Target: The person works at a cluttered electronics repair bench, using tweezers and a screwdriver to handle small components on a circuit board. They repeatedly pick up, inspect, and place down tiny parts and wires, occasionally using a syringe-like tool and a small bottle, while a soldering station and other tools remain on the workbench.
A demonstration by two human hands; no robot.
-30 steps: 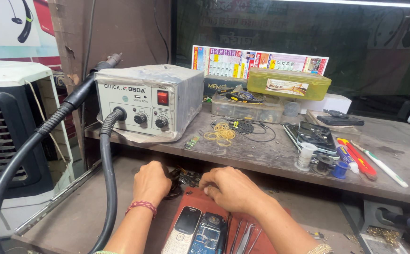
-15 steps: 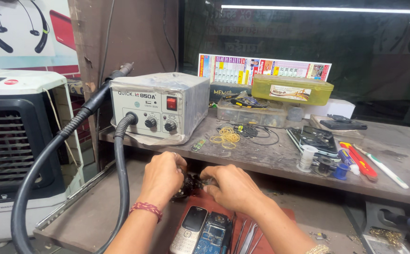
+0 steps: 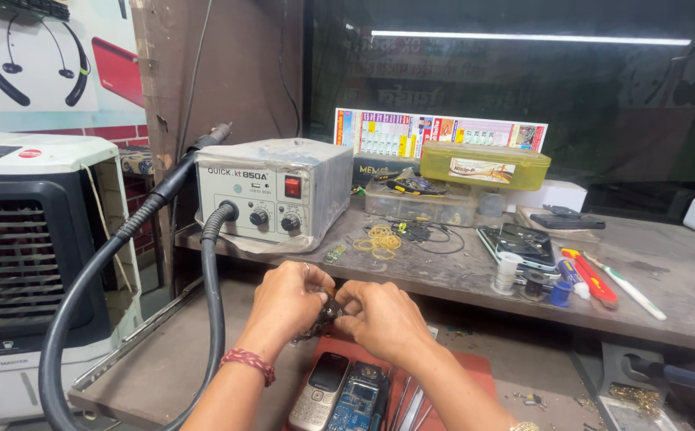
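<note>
My left hand (image 3: 285, 302) and my right hand (image 3: 380, 317) meet over the lower bench, both pinching a small dark part (image 3: 329, 312) between their fingertips. The part is mostly hidden by my fingers. A red thread band sits on my left wrist. Just below my hands lie a silver keypad phone (image 3: 320, 389) and an opened phone showing its blue circuit board (image 3: 354, 401), both on a red mat (image 3: 467, 369).
A grey hot-air rework station (image 3: 272, 191) with a thick black hose (image 3: 84, 287) stands on the upper shelf (image 3: 683, 311). Rubber bands, a clear parts box, a yellow-green case (image 3: 485, 164), a phone frame (image 3: 517, 243), small bottles and screwdrivers fill the shelf. An air cooler (image 3: 28, 263) stands left.
The camera has tilted up and moved closer. My hands have drawn together and risen slightly, still working the small dark part between them.
</note>
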